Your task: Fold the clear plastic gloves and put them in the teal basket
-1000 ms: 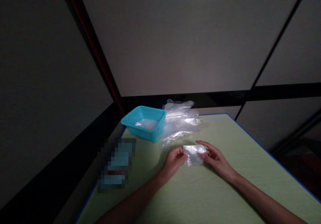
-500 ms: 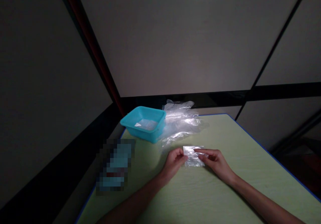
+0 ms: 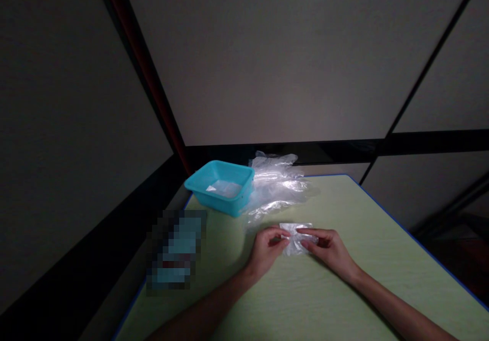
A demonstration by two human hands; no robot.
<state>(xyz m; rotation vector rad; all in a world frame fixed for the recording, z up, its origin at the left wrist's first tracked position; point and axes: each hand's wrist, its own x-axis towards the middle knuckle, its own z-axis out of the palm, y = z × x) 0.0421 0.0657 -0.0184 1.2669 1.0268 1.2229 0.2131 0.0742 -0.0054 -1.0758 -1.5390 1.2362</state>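
The left grip (image 3: pixel 269 249) has shifted: a moment ago its thumb pressed the edge of a small plastic packet (image 3: pixel 296 250); now finger and thumb reach further in across its face and look clamped on the film. The right grip (image 3: pixel 328 244) has laid its forefinger over the packet, with the thumb below; those tips are parted and touch the film, though whether they pinch it I cannot tell. The packet, between the two grips, was flatter earlier and is creased at its middle, so both hands now seem to be working its face together.

Under the grips lies a pale green counter (image 3: pixel 362 218) with a blue edge. Beyond the left grip stands a blue basin (image 3: pixel 214 200) with film inside; right of it, beyond the packet, spreads a clear plastic pile (image 3: pixel 277 183). Left of the left grip is a pixelated patch, unreadable. Behind everything rises a dim pale wall (image 3: pixel 267 76) with a black band (image 3: pixel 340 151).
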